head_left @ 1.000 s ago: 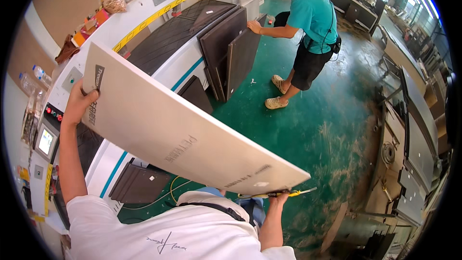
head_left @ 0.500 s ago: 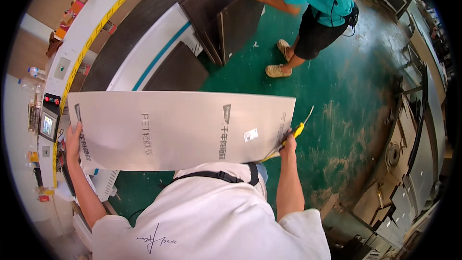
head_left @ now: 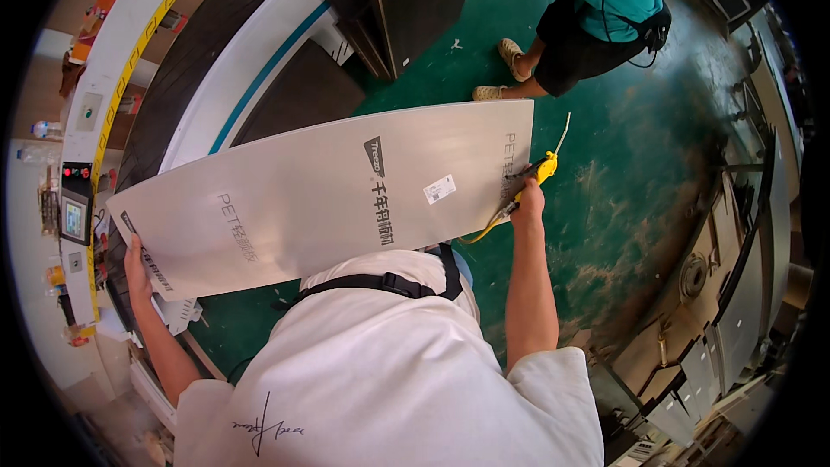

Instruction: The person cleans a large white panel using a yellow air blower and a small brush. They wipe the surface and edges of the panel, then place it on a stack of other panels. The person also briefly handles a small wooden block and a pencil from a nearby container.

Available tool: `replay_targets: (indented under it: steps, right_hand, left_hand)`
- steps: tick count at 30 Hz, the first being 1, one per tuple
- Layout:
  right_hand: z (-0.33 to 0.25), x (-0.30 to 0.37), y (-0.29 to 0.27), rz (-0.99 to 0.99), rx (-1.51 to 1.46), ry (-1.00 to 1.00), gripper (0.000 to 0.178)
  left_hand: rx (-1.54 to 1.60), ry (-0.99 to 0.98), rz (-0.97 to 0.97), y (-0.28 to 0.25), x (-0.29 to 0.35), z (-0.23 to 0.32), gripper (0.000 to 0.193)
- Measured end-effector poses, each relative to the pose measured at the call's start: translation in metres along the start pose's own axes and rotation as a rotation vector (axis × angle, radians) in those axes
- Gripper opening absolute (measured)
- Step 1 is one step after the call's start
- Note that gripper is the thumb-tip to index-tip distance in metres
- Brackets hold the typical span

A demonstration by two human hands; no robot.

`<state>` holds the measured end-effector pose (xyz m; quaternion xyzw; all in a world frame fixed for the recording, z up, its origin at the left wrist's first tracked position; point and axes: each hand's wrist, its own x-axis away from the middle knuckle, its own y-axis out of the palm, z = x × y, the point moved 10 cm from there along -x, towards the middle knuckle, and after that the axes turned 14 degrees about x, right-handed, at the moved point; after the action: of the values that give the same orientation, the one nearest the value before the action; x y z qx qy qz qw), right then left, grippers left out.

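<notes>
We hold a large grey panel [head_left: 328, 199] flat over the green floor [head_left: 622, 173]: left hand [head_left: 137, 258] fingers clamped on its left edge, right hand [head_left: 526, 201] gripping its right edge plus a yellow tool [head_left: 541, 170].

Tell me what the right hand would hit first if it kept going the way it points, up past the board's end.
Probably nothing close: beyond the right hand and its yellow tool, at the grey board end, lies green floor. Farther on stands a co-worker's leg; depth unclear.

Left hand [head_left: 136, 261]: fingertips hidden behind grey panel [head_left: 328, 195] edge. Right hand [head_left: 526, 205]: fingers partly hidden gripping yellow tool [head_left: 529, 183].
</notes>
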<state>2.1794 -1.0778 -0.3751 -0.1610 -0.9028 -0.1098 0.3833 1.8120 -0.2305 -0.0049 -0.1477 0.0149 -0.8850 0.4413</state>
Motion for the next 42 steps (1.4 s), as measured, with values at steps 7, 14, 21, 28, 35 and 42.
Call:
replay_targets:
  steps: [7,14,21,28,35,42]
  right_hand:
    - [0.006,-0.002,0.025,0.032,-0.034,-0.006,0.037]
    - [0.032,-0.044,0.026,0.009,-0.230,-0.068,0.041]
    - [0.063,-0.062,0.056,-0.145,-0.076,0.007,0.039]
    - [0.108,-0.044,0.134,-0.242,-0.121,0.210,0.086]
    - [0.121,-0.094,0.199,-0.285,-0.304,0.403,0.098]
    - [0.068,-0.183,0.292,-0.455,-0.417,0.332,0.056]
  left_hand:
    - [0.094,-0.014,-0.030,-0.007,-0.051,-0.005,0.051]
    - [0.159,-0.158,-0.361,0.013,-0.071,0.028,0.075]
    - [-0.118,-0.219,-0.426,0.060,-0.057,0.108,0.086]
    - [-0.176,0.040,-0.449,0.134,-0.003,0.228,0.091]
    - [-1.100,-0.126,-1.219,0.344,0.045,0.305,0.069]
    - [-1.317,0.423,-1.299,0.604,0.074,0.300,0.050]
